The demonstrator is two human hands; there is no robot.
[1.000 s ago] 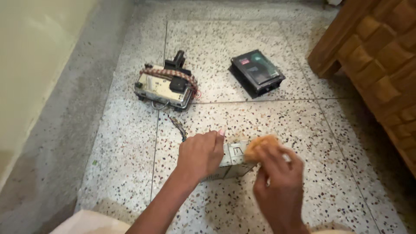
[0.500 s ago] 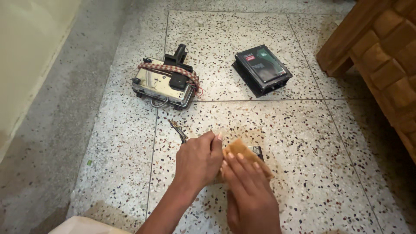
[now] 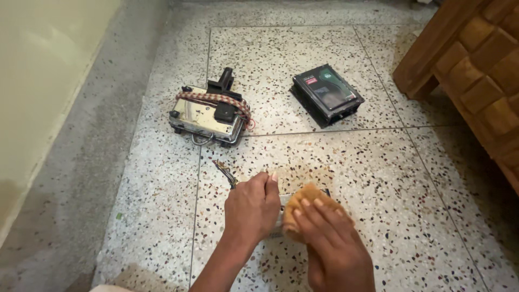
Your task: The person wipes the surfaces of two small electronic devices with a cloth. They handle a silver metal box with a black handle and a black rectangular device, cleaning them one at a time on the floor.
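Hands working over a small metal box on the terrazzo floor

The left hand is clasping the grey metal box, nearly hiding it; the right hand is pressing an orange-brown cloth onto it, fingers curled. A wire bundle is poking out beside it.

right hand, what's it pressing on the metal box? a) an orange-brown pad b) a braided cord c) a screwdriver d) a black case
a: the right hand presses an orange-brown pad onto the metal box, which the left hand steadies; the black case lies apart on the floor.
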